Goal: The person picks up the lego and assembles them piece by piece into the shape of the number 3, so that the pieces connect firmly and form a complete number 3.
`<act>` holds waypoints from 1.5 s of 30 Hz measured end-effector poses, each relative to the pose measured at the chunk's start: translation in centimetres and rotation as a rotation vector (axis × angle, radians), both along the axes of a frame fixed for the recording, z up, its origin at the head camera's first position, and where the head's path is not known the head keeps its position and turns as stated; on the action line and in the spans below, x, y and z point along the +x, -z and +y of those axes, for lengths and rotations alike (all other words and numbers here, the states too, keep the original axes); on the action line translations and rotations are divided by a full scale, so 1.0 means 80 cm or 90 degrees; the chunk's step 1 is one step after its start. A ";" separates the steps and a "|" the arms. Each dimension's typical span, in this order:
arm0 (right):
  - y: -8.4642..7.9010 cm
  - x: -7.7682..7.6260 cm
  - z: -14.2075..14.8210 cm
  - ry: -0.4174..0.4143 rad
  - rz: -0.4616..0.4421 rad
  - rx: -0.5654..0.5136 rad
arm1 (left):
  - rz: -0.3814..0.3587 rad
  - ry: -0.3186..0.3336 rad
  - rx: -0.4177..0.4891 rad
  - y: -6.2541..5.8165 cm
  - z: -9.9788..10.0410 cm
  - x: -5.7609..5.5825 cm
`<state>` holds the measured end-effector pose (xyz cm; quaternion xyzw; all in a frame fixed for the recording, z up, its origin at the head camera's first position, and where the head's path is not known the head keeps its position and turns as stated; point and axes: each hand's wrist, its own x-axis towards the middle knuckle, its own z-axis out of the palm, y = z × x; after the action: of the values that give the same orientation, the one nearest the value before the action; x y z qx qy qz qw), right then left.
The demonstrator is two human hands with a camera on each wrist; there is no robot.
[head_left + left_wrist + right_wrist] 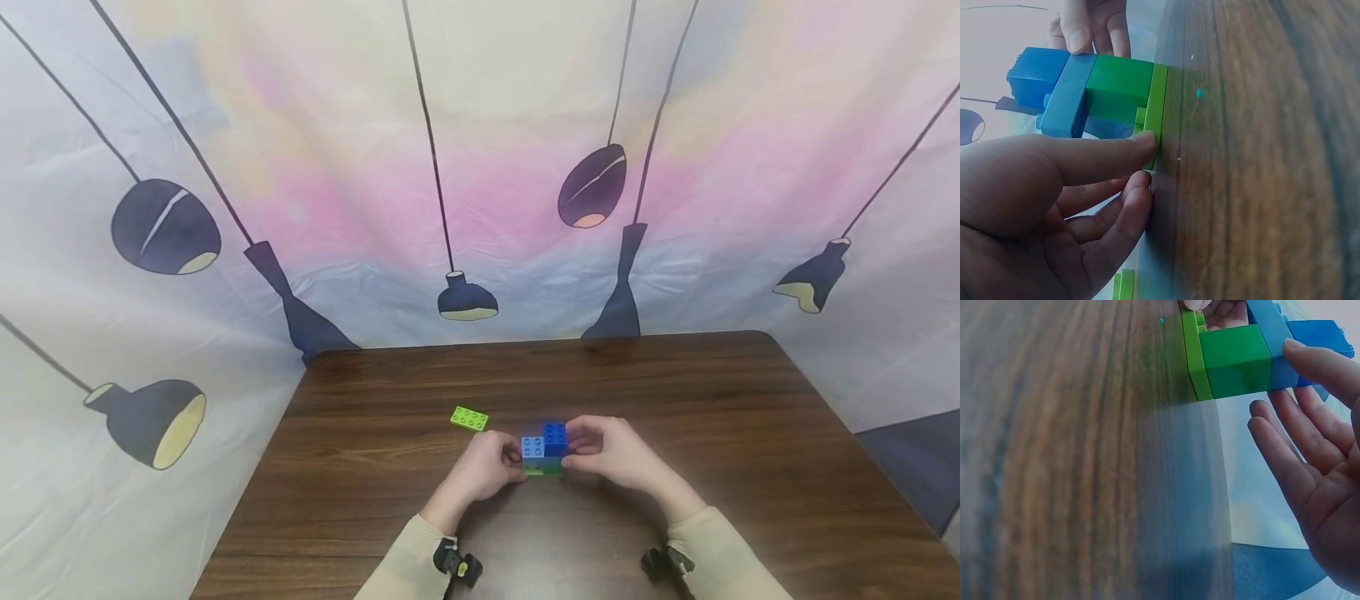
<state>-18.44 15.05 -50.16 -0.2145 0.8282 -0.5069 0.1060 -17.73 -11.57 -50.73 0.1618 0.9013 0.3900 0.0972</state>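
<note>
A small stack of toy building bricks stands on the table. At its base lies a lime green plate (pixel 1159 94), with a green brick (pixel 1236 361) on its right end. A light blue brick (pixel 533 447) lies across that green brick, and a dark blue brick (pixel 556 432) tops the right side. My left hand (pixel 483 467) pinches the left end of the lime plate between thumb and fingers. From the right, my right hand (pixel 618 452) holds the light blue brick, thumb on its near side in the right wrist view and fingertips behind.
A loose lime green brick (pixel 469 418) with two rows of studs lies on the brown wooden table (pixel 360 500), beyond the left hand. A curtain (pixel 360 217) printed with hanging lamps rises behind the table's far edge. Each wrist wears a small black camera (pixel 457 562).
</note>
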 end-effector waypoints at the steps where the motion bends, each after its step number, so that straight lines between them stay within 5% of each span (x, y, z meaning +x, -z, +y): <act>1: 0.001 0.000 0.000 0.000 0.003 0.004 | -0.001 0.001 -0.001 0.000 0.000 0.000; 15: 0.005 0.000 0.000 -0.014 0.025 0.011 | 0.016 0.047 0.009 -0.017 -0.035 -0.014; 23: 0.005 -0.002 -0.001 -0.020 0.034 0.018 | 0.091 0.041 0.043 -0.025 -0.084 -0.047; 29: 0.006 -0.002 0.001 -0.017 0.032 0.025 | 0.134 0.040 -0.001 -0.028 -0.118 -0.072; 36: 0.006 -0.002 0.004 -0.017 0.035 0.033 | 0.099 0.044 -0.056 -0.025 -0.134 -0.084; 45: 0.004 -0.002 0.003 -0.022 0.048 0.044 | 0.061 0.024 -0.060 -0.015 -0.131 -0.086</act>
<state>-18.59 15.27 -50.45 -0.2441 0.8449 -0.4672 0.0907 -24.63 -22.03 -49.51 0.1924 0.9190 0.3370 0.0689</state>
